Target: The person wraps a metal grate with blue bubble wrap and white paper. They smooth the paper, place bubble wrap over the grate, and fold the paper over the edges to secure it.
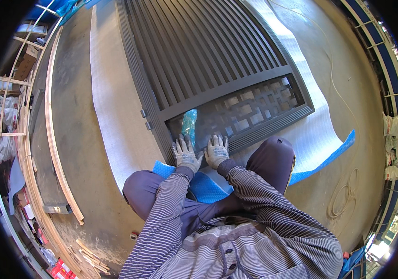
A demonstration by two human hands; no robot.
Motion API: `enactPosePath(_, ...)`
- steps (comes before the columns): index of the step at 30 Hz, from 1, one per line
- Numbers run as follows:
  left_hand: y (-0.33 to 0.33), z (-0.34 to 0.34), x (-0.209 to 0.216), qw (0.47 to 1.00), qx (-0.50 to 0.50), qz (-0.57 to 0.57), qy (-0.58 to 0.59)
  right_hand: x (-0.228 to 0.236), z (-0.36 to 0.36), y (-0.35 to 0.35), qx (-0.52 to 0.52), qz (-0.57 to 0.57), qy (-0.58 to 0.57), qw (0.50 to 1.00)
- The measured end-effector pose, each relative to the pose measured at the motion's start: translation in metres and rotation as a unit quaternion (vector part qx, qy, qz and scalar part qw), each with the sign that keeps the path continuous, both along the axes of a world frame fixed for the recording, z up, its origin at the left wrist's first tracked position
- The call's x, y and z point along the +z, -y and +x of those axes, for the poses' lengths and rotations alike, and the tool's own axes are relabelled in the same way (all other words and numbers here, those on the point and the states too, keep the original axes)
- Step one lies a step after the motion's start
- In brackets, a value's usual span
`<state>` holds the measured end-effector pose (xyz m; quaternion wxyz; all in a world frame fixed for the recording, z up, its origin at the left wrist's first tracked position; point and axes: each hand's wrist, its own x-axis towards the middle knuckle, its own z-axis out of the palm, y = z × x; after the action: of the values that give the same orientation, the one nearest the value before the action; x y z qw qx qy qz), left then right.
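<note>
My left hand (186,154) and my right hand (216,151), both in pale grey work gloves with dark fingertips, lie side by side at the near edge of a dark grey slatted metal gate (185,100). Their fingers are stretched forward and apart, pressing down on its end. A crumpled piece of clear teal plastic film (189,124) lies just beyond my left fingertips, over the lattice panel (243,111). Whether the left fingers touch it I cannot tell. Beneath the gate spreads a silver-faced sheet with a blue bubbled underside (210,188), its near end curled up between my knees.
Long wooden strips (52,116) run along the floor at the left, beside a wire rack (10,79) with boxes and bags. Short wood offcuts (89,258) lie at the lower left. A thin hose (345,200) coils on the floor at the right, near a blue-and-white rack beam (396,88).
</note>
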<state>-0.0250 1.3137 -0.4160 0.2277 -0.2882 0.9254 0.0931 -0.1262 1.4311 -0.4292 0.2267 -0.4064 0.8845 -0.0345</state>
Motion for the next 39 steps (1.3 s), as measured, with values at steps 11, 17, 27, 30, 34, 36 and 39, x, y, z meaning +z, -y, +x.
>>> enactPosePath(11,0.005,-0.005,0.009,0.999,-0.020,0.021,0.040,0.011,-0.003,-0.001,-0.017,-0.034,-0.005,0.999)
enactPosePath(17,0.006,-0.011,0.021,0.996,-0.021,0.029,0.086,0.014,-0.007,0.000,-0.019,-0.032,0.037,0.999)
enactPosePath(27,0.007,-0.014,0.022,0.994,-0.013,0.044,0.095,0.010,-0.010,-0.002,0.001,-0.016,0.050,0.999)
enactPosePath(30,0.007,-0.017,0.026,0.991,-0.028,0.037,0.126,0.012,-0.010,0.000,0.006,-0.006,0.053,0.999)
enactPosePath(34,0.007,-0.018,0.032,0.991,-0.037,0.024,0.129,0.016,-0.010,0.001,0.005,-0.003,0.050,0.999)
enactPosePath(36,0.007,-0.017,0.033,0.992,-0.033,0.026,0.120,0.020,-0.011,0.002,0.001,0.000,0.063,0.998)
enactPosePath(39,0.007,-0.016,0.030,0.993,-0.030,0.025,0.114,0.025,-0.015,0.009,-0.032,-0.029,0.078,0.996)
